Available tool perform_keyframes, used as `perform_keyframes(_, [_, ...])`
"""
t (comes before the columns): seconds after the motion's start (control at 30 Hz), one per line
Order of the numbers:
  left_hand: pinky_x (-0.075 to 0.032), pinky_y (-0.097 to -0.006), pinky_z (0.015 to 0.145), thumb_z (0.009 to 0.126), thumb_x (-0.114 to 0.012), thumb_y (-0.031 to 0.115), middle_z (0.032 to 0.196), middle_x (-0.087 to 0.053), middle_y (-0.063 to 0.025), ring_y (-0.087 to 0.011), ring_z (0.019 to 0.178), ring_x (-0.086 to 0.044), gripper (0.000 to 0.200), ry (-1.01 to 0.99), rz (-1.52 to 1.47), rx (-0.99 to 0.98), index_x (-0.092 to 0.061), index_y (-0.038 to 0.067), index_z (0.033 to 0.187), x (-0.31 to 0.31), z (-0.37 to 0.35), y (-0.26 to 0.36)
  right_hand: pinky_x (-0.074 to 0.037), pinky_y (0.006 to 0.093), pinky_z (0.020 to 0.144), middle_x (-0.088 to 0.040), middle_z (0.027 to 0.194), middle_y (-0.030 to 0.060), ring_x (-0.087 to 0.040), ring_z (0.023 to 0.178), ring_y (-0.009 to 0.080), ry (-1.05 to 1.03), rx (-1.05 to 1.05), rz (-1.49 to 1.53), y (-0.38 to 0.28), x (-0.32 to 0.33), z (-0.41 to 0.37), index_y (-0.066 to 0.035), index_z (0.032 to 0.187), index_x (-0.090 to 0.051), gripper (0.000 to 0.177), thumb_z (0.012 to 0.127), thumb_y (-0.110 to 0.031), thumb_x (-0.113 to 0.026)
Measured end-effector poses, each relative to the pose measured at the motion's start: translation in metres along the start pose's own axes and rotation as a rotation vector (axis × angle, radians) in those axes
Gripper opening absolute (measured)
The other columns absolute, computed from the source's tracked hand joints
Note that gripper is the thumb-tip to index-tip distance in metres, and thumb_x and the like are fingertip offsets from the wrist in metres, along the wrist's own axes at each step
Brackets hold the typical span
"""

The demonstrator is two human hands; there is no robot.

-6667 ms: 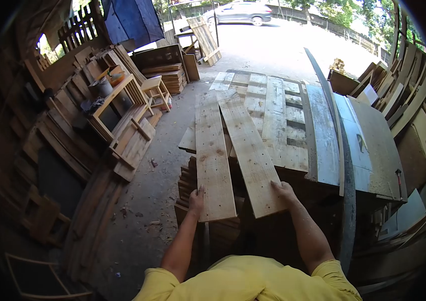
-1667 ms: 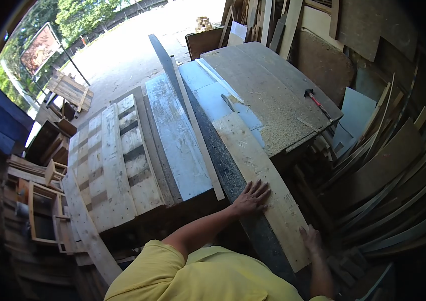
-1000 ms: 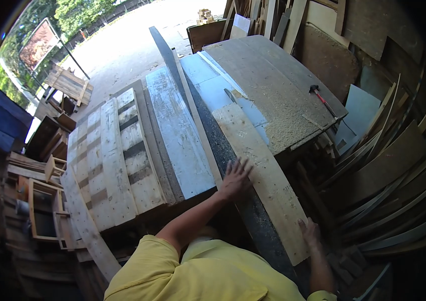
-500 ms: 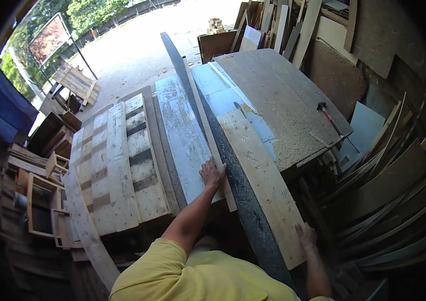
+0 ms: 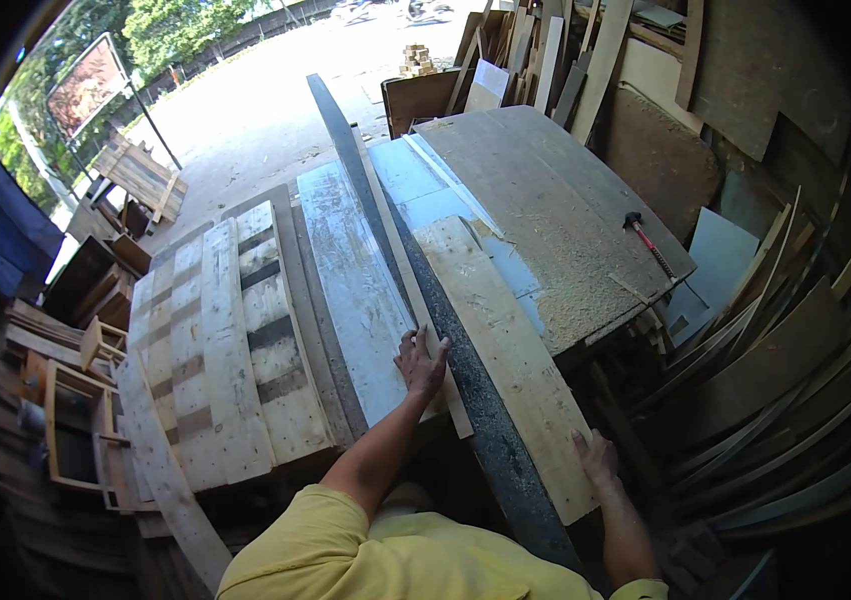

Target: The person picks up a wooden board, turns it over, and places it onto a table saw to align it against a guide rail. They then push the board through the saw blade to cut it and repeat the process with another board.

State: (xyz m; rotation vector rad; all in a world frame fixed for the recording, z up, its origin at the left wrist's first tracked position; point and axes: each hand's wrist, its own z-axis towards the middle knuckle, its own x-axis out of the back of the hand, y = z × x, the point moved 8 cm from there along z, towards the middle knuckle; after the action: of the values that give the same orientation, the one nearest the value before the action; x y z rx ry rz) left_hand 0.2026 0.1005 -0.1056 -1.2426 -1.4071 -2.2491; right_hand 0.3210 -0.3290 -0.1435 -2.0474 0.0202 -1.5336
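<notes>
A wide, pale wooden plank (image 5: 510, 350) lies lengthwise on the dark, speckled metal surface (image 5: 475, 370) and reaches over the light-blue panel (image 5: 395, 165). My right hand (image 5: 597, 460) grips its near right edge, thumb on top and the other fingers hidden beneath. Left of the plank, a narrow wooden strip (image 5: 395, 225) runs along the metal surface. Across this strip rests my left hand (image 5: 423, 365), fingers apart, beside the worn whitish board (image 5: 340, 260).
Sawdust (image 5: 585, 315) covers part of the brown tabletop (image 5: 535, 165), where a red-handled hammer (image 5: 650, 245) lies. A slatted wooden panel (image 5: 235, 340) stands to the left. Wood offcuts (image 5: 765, 400) crowd the right side, and small wooden frames (image 5: 80, 420) sit at far left.
The plank has slid a little forward, away from me, with my right hand on it. My left hand stays on the strip, its fingers slightly more raised. The view has shifted slightly.
</notes>
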Motion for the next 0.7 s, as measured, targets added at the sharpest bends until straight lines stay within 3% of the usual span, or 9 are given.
perform_keyframes(0.07, [-0.03, -0.0461, 0.103, 0.09, -0.054, 0.049, 0.137, -0.043, -0.0163, -0.0328, 0.129, -0.04, 0.064, -0.071, -0.01, -0.021, -0.043, 0.011, 0.141, -0.001, 0.003, -0.006, -0.05, 0.0538, 0.076, -0.064, 0.088, 0.0324, -0.063, 0.089, 0.0493, 0.006, 0.001, 0.022, -0.007, 0.001, 0.006, 0.004, 0.093, -0.06, 0.072, 0.091, -0.066, -0.044])
perform_keyframes(0.13, [-0.031, -0.048, 0.102, 0.093, -0.051, 0.046, 0.14, -0.04, -0.0168, -0.0343, 0.129, -0.04, 0.061, -0.075, -0.033, -0.18, -0.041, 0.01, 0.141, 0.001, -0.001, -0.003, -0.05, 0.0537, 0.076, -0.064, 0.087, 0.0325, -0.063, 0.088, 0.0491, -0.005, 0.002, 0.009, -0.015, 0.002, 0.011, 0.004, 0.094, -0.06, 0.073, 0.091, -0.066, -0.044])
perform_keyframes(0.27, [-0.028, -0.0509, 0.102, 0.094, -0.05, 0.046, 0.141, -0.039, -0.0151, -0.0335, 0.129, -0.039, 0.06, -0.017, -0.072, -0.197, -0.041, 0.01, 0.141, 0.005, -0.002, 0.005, -0.05, 0.054, 0.075, -0.064, 0.087, 0.0324, -0.063, 0.089, 0.0488, 0.003, 0.003, 0.012, -0.025, 0.0, 0.023, 0.004, 0.094, -0.06, 0.073, 0.09, -0.067, -0.044])
perform_keyframes(0.37, [-0.02, -0.0544, 0.108, 0.094, -0.049, 0.045, 0.146, -0.035, -0.0141, -0.0332, 0.136, -0.032, 0.058, -0.04, 0.017, -0.194, -0.041, 0.011, 0.14, 0.002, -0.003, 0.008, -0.05, 0.0544, 0.075, -0.065, 0.088, 0.0324, -0.063, 0.089, 0.0487, 0.001, -0.002, 0.017, -0.032, 0.0, 0.031, 0.004, 0.094, -0.06, 0.074, 0.09, -0.068, -0.044])
perform_keyframes(0.43, [-0.005, -0.0569, 0.115, 0.094, -0.05, 0.042, 0.149, -0.031, -0.0135, -0.0314, 0.143, -0.021, 0.056, -0.001, 0.158, -0.334, -0.039, 0.013, 0.141, 0.0, -0.006, 0.016, -0.05, 0.0548, 0.075, -0.065, 0.088, 0.0324, -0.063, 0.089, 0.0488, -0.008, -0.011, 0.011, -0.038, -0.001, 0.037, 0.004, 0.094, -0.06, 0.074, 0.09, -0.068, -0.044])
perform_keyframes(0.53, [0.003, -0.058, 0.116, 0.094, -0.049, 0.042, 0.152, -0.027, -0.0128, -0.0306, 0.147, -0.015, 0.056, -0.067, 0.147, -0.448, -0.04, 0.013, 0.141, -0.005, -0.01, 0.023, -0.051, 0.0558, 0.075, -0.065, 0.088, 0.0322, -0.063, 0.088, 0.0498, -0.009, 0.005, 0.012, -0.05, 0.001, 0.043, 0.003, 0.093, -0.059, 0.071, 0.091, -0.066, -0.044])
perform_keyframes(0.7, [0.002, -0.0576, 0.116, 0.095, -0.047, 0.044, 0.153, -0.027, -0.0129, -0.0306, 0.147, -0.014, 0.056, -0.124, 0.131, -0.478, -0.04, 0.013, 0.141, -0.009, -0.011, 0.027, -0.051, 0.0557, 0.075, -0.065, 0.088, 0.032, -0.063, 0.089, 0.0496, 0.008, 0.02, 0.009, -0.061, -0.004, 0.06, 0.003, 0.093, -0.059, 0.072, 0.091, -0.068, -0.043])
